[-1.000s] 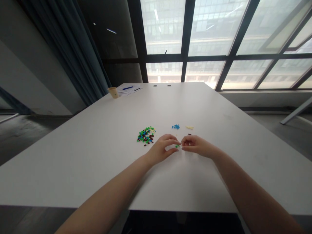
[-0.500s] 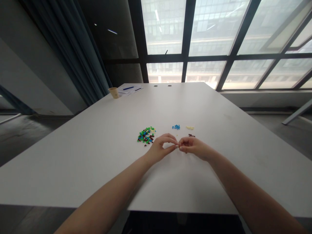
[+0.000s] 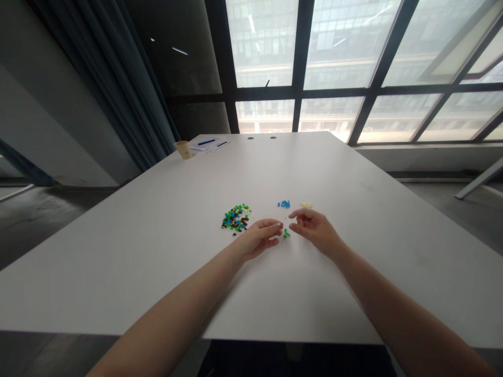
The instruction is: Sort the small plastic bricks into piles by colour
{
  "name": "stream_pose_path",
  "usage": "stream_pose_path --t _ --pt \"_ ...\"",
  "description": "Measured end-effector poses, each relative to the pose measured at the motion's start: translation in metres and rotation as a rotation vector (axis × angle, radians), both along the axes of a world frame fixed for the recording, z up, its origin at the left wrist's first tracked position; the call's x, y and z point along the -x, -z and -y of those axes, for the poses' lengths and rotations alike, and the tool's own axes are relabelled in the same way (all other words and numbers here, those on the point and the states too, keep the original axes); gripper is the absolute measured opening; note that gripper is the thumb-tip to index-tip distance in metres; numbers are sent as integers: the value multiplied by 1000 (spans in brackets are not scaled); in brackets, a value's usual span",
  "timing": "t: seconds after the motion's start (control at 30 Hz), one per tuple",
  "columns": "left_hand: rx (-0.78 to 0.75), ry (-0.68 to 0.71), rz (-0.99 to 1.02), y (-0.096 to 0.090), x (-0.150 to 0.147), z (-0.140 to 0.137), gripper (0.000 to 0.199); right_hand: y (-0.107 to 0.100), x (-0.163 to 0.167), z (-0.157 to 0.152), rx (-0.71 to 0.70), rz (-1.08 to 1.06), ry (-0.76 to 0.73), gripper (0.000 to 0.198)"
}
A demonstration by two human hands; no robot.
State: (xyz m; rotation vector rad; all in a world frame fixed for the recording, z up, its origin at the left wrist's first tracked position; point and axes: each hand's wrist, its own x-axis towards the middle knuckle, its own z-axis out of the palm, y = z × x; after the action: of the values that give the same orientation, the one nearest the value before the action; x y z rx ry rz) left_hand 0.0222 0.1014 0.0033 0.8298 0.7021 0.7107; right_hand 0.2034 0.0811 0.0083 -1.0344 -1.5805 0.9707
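Note:
My left hand [image 3: 261,238] pinches a tiny yellowish building brick [image 3: 280,224] between thumb and forefinger. To its right is my right hand [image 3: 314,228], its thumb and forefinger apart with nothing visible between them. A few green building bricks [image 3: 286,234] lie on the table between the two hands. One small yellow piece [image 3: 285,218] rests just beyond them. Left of my left hand spreads a mixed pile of green, blue, brown and yellow bricks [image 3: 234,217]. Behind the hands sit a blue group [image 3: 284,204] and a yellow group [image 3: 306,205].
All this lies on a long white table [image 3: 157,251]. Toward its far left stand a paper cup [image 3: 183,150] and papers [image 3: 200,148] with a blue pen [image 3: 206,142] on top. Two round dark discs show near the far edge. Windows and a curtain [image 3: 113,78] are beyond.
My hands have parted from their fingertip contact. The right hand has opened and shifted slightly up, now covering the brown bricks; the green bricks between the hands have come into view.

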Motion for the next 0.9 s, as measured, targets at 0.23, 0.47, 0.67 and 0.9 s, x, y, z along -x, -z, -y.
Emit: stream_pose_path --t 0.23,0.47,0.67,0.9 --pt "46 125 -69 5 2 -2 24 -3 7 7 -275 310 66 17" --pt "-90 54 -205 12 -1 -8 28 0 6 1 -367 485 66 17" --pt "-815 -296 -884 15 21 -35 20 12 -40 -27 -239 623 426 22" --pt "-1141 -340 -1472 22 34 -46 20 43 -70 -53 59 872 619 27"
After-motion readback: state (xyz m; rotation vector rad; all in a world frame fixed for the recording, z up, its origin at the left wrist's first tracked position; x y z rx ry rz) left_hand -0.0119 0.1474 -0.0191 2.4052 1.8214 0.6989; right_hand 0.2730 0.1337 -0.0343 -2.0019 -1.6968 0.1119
